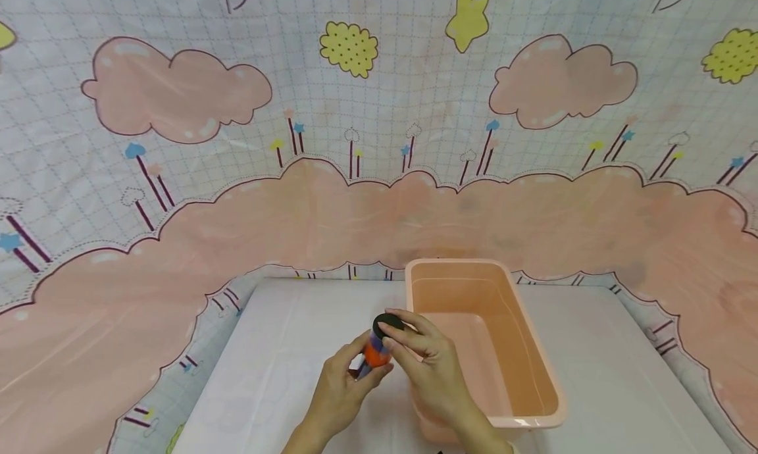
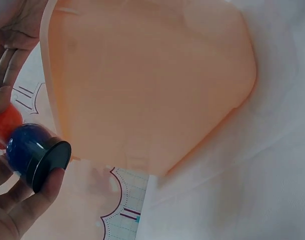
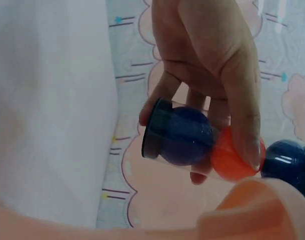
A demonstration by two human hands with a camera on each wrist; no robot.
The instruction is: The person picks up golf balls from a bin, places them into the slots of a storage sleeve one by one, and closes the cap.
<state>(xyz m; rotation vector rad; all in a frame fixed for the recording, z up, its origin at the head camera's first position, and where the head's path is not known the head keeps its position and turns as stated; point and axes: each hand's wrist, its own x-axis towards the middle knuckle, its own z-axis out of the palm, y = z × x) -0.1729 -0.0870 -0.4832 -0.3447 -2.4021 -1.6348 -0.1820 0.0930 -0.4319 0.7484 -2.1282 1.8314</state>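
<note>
A clear tube (image 1: 379, 353) of balls is held between both hands, tilted, left of the tub. Inside it an orange ball (image 3: 235, 154) sits between two blue balls, and dark caps close the ends. My left hand (image 1: 343, 383) grips the lower part; in the right wrist view its thumb lies over the orange ball. The lower black cap (image 2: 51, 162) shows by the left fingers in the left wrist view. At the top, my right hand (image 1: 435, 365) pinches the tube around the upper black cap (image 1: 385, 324), with fingers across the cap.
A peach plastic tub (image 1: 543, 375) stands on the white table (image 1: 284, 368), right beside the right hand and partly behind that forearm. No objects show inside it from the head view. A cloud-printed cloth (image 1: 379, 224) hangs behind the table and along its sides.
</note>
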